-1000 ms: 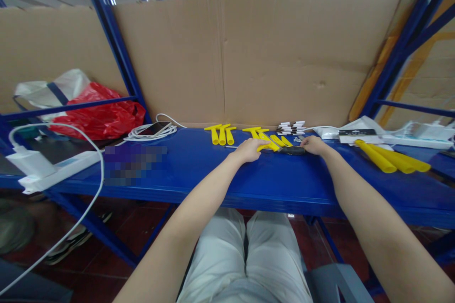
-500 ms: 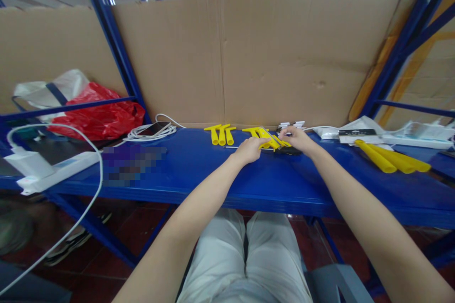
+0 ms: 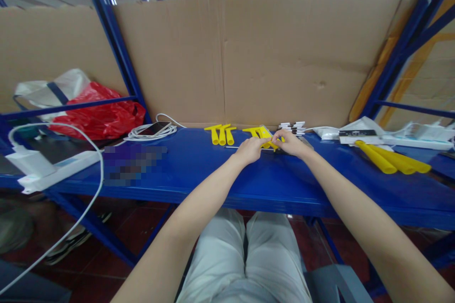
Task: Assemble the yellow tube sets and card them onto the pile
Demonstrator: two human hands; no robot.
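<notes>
On the blue tabletop point(image 3: 199, 170), my left hand point(image 3: 250, 150) is closed, its fingertips on a yellow T-shaped handle piece point(image 3: 266, 135). My right hand point(image 3: 290, 143) meets it from the right, thumb and fingers pinched at the right end of the same yellow work. Whatever lies in that pinch is too small to make out. Another yellow T-shaped piece point(image 3: 253, 131) lies just behind my left hand. Further left, three more stand in a row, the middle one point(image 3: 222, 135) among them. A thin light rod point(image 3: 231, 147) pokes out left of my left hand.
Behind my right hand sits a stack of small black-and-white pieces point(image 3: 293, 127). Yellow tubes point(image 3: 387, 158) and a white power strip point(image 3: 415, 141) lie at right. At left are a coiled white cable point(image 3: 151, 133), a red bag point(image 3: 101, 111) and a plugged-in charger point(image 3: 31, 163). Cardboard point(image 3: 284, 57) walls the back.
My right hand has shifted left, closer to my left hand, and its fingers have drawn together at the yellow piece. More of the black-and-white stack shows. My left hand has barely moved.
</notes>
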